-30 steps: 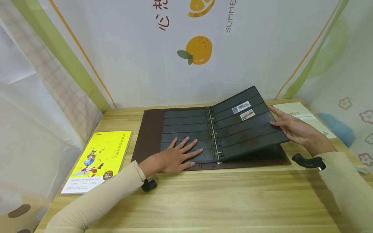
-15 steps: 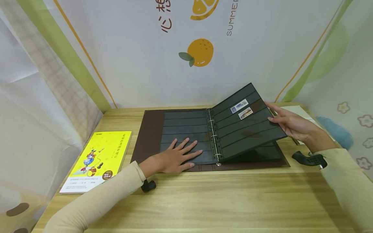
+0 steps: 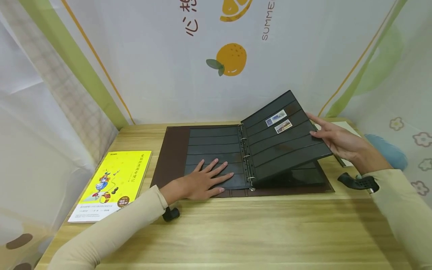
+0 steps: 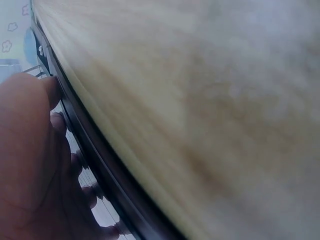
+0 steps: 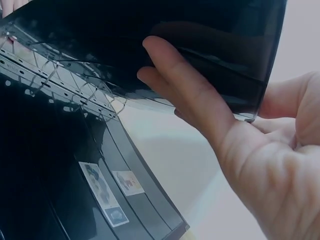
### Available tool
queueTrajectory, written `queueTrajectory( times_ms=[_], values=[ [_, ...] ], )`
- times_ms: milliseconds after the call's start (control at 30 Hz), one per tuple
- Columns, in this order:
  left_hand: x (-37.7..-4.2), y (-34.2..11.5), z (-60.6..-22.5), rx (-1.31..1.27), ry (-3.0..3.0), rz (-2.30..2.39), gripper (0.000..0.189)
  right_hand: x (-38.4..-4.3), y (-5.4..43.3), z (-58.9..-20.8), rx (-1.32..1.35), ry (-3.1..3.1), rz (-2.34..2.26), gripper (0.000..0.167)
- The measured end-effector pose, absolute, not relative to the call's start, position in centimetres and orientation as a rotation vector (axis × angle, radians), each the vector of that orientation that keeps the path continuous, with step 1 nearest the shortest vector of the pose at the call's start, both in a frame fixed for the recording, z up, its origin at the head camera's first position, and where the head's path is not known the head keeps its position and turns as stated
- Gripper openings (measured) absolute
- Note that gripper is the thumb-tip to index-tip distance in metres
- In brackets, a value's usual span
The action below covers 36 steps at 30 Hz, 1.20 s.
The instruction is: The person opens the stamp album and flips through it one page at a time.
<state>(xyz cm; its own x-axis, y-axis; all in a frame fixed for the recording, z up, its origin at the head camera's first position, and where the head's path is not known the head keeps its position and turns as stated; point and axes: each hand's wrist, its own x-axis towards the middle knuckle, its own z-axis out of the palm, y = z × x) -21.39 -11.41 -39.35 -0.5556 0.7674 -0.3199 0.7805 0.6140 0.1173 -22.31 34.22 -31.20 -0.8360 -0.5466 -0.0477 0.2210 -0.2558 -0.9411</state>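
A brown stamp album [image 3: 169, 159] lies spread on the table, black strip pages on its metal rings [image 3: 245, 156]. My left hand [image 3: 204, 183] rests flat, fingers spread, on the left page [image 3: 212, 140]. My right hand [image 3: 341, 141] pinches the right side of a raised black page [image 3: 287, 148], thumb on top and fingers beneath. Two stamps [image 3: 276, 118] sit in its upper strips. In the right wrist view, the fingers [image 5: 195, 95] lie along the page's underside, and a lower page [image 5: 150, 205] also shows two stamps. In the left wrist view, my fingertips meet the album's edge.
A yellow book [image 3: 114, 180] lies at the table's left side. Behind my right hand is a pale notebook [image 3: 345, 127], partly hidden. A white curtain [image 3: 162, 82] with printed oranges hangs right behind the table.
The raised page has tilted up a little further and leftward with my right hand, showing more of the black page underneath. My left hand has stayed in place.
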Motion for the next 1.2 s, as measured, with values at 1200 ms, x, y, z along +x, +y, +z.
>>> queueTrajectory(
  times_ms=[1200],
  values=[
    [-21.8,-11.0,-38.3,1.227,2.468,-0.084,0.06,-23.9,26.3,-22.7,-0.305,2.053,-1.438,0.076]
  ],
)
